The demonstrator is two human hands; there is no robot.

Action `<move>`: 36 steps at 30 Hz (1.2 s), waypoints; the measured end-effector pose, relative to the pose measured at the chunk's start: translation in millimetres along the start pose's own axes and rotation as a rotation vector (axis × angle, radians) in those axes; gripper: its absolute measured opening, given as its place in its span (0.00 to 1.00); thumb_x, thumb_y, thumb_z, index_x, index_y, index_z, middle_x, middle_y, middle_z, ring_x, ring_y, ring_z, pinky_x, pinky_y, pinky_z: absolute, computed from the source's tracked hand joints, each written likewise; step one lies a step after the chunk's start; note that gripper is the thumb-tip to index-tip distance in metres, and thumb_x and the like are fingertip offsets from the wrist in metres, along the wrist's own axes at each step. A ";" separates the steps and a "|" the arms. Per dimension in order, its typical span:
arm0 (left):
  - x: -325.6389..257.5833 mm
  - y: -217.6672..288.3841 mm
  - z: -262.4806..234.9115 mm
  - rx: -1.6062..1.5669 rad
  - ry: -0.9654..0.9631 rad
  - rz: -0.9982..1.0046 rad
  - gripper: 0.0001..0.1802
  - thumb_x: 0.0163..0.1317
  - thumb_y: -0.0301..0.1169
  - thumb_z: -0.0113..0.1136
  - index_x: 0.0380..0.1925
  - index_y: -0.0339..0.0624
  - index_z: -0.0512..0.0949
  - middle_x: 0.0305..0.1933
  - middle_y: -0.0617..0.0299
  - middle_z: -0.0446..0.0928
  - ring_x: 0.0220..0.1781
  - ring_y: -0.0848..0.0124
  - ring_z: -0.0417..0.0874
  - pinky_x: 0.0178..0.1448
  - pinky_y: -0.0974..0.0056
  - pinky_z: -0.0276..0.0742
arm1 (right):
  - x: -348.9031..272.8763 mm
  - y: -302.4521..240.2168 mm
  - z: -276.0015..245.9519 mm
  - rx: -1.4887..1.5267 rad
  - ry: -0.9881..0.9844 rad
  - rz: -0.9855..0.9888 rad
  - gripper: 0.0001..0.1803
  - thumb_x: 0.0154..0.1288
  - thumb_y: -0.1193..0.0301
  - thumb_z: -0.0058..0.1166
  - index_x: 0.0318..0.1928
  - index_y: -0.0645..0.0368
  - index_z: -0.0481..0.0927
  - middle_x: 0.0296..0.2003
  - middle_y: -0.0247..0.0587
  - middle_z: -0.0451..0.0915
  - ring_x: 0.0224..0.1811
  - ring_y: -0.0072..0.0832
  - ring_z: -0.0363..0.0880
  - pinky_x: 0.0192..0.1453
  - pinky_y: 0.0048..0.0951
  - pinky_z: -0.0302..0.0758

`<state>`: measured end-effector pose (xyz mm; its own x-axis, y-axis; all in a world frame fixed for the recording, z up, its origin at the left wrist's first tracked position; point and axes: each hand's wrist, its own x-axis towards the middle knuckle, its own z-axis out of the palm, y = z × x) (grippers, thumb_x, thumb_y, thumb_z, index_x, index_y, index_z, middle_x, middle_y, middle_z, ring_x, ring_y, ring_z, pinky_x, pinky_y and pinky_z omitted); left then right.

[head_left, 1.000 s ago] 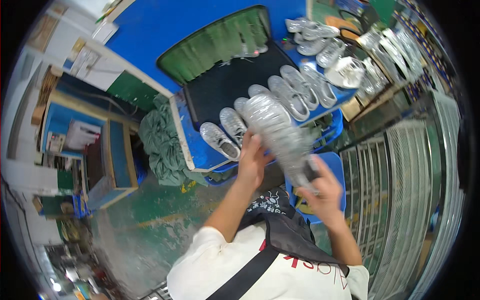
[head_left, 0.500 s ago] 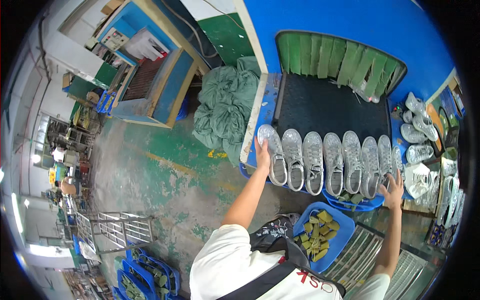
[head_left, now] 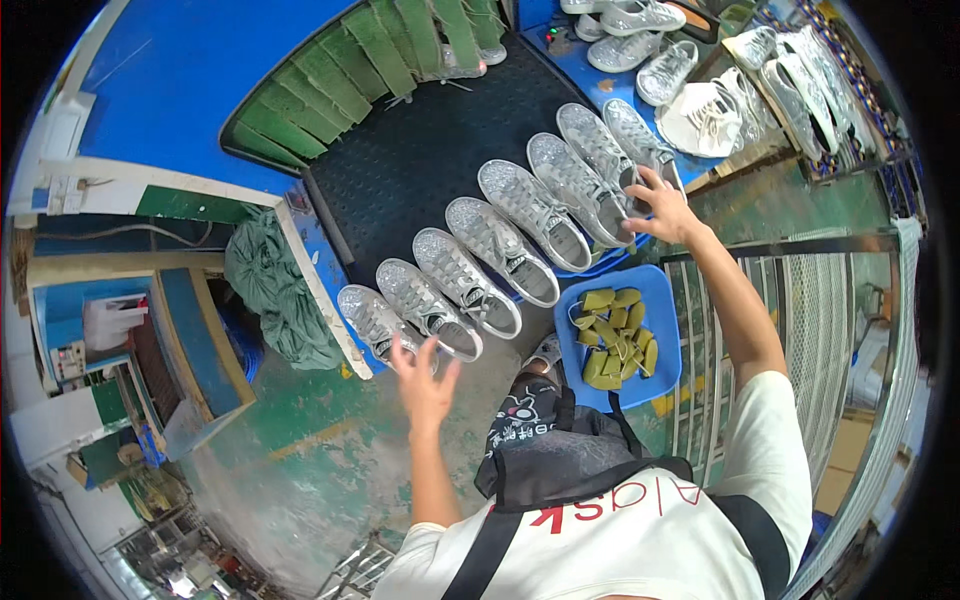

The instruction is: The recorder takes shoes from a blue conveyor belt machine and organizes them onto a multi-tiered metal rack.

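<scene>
Saw a white shirt (head_left: 560,560) with red lettering (head_left: 548,519) below both hands, and a dimpled black belt (head_left: 410,150) beyond them. Found silver, glittery laced sneakers (head_left: 515,205) slanting in a row from left hand (head_left: 425,388) to right hand (head_left: 668,212). Saw the left spread loosely at the leftmost heel, shifted from its toe half a second earlier; the right curved, fingers parted, over heels.

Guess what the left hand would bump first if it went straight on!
Probably the leftmost sparkly shoe: the left hand points at it and overlaps it here, though whether they touch is unclear.
</scene>
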<state>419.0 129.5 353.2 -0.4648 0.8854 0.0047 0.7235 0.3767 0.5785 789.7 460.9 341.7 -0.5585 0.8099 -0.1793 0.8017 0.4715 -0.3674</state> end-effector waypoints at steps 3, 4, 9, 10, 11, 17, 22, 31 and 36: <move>4.8 17.1 9.9 0.164 -0.170 0.096 0.27 0.52 0.52 0.65 0.50 0.53 0.78 0.71 0.42 0.51 0.64 0.44 0.66 0.60 0.50 0.68 | 1.8 2.1 18.3 0.148 0.108 -0.027 0.29 0.45 0.50 0.66 0.43 0.57 0.80 0.64 0.56 0.60 0.59 0.58 0.65 0.62 0.49 0.64; 8.0 24.0 7.0 0.145 -0.247 -0.027 0.27 0.51 0.53 0.65 0.48 0.52 0.79 0.71 0.40 0.51 0.64 0.44 0.66 0.61 0.51 0.69 | 1.2 -5.0 21.9 0.128 0.118 0.045 0.27 0.45 0.52 0.67 0.41 0.58 0.79 0.63 0.56 0.60 0.59 0.58 0.66 0.62 0.48 0.66; 8.9 11.6 23.3 0.130 -0.155 -0.101 0.29 0.52 0.56 0.62 0.45 0.46 0.82 0.74 0.40 0.44 0.65 0.38 0.63 0.65 0.50 0.64 | -14.8 -25.6 33.9 0.292 0.506 -0.073 0.16 0.50 0.64 0.65 0.39 0.57 0.79 0.57 0.53 0.64 0.61 0.54 0.62 0.63 0.43 0.65; 14.2 22.4 24.9 0.093 -0.135 -0.148 0.33 0.51 0.59 0.63 0.46 0.42 0.81 0.74 0.37 0.42 0.68 0.34 0.57 0.68 0.47 0.59 | -16.6 -26.7 33.5 0.360 0.454 -0.076 0.14 0.53 0.63 0.63 0.39 0.52 0.81 0.55 0.51 0.65 0.64 0.52 0.59 0.65 0.49 0.61; 20.0 23.9 33.0 0.097 -0.135 -0.152 0.33 0.51 0.59 0.63 0.46 0.42 0.81 0.74 0.37 0.42 0.68 0.34 0.57 0.68 0.47 0.59 | -18.5 -26.4 28.8 0.364 0.451 -0.078 0.14 0.53 0.63 0.63 0.39 0.52 0.81 0.55 0.51 0.65 0.64 0.52 0.59 0.65 0.49 0.61; 38.2 45.9 80.1 0.138 -0.046 -0.379 0.44 0.44 0.61 0.66 0.40 0.23 0.77 0.71 0.25 0.38 0.69 0.28 0.48 0.70 0.40 0.50 | -2.6 -52.2 9.6 0.036 -0.286 0.149 0.35 0.46 0.34 0.57 0.49 0.42 0.84 0.61 0.56 0.64 0.69 0.64 0.47 0.70 0.61 0.46; 41.2 65.4 105.9 0.217 0.170 -0.399 0.31 0.44 0.43 0.68 0.36 0.20 0.76 0.69 0.24 0.42 0.64 0.28 0.57 0.65 0.39 0.61 | 7.2 -147.1 39.3 -0.239 0.098 0.460 0.38 0.35 0.43 0.67 0.43 0.59 0.85 0.61 0.51 0.66 0.69 0.59 0.48 0.63 0.64 0.52; 31.1 67.7 127.5 -0.185 0.503 -0.272 0.47 0.46 0.26 0.58 0.64 0.16 0.46 0.59 0.23 0.60 0.63 0.35 0.62 0.67 0.42 0.55 | -23.8 -129.8 76.5 -0.028 0.477 0.480 0.17 0.40 0.64 0.57 0.33 0.57 0.86 0.54 0.58 0.68 0.67 0.64 0.48 0.64 0.74 0.44; 63.1 99.9 87.9 -0.513 0.630 0.120 0.46 0.59 0.29 0.63 0.67 0.24 0.44 0.66 0.30 0.54 0.67 0.48 0.61 0.70 0.48 0.56 | -44.2 -149.4 -14.3 0.183 0.783 0.449 0.17 0.40 0.64 0.61 0.33 0.58 0.86 0.57 0.60 0.67 0.67 0.70 0.46 0.63 0.76 0.43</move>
<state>506.9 246.9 339.6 -0.7089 0.5354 0.4591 0.5342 -0.0174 0.8452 697.7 359.7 417.6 0.1538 0.9399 0.3049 0.8251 0.0476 -0.5630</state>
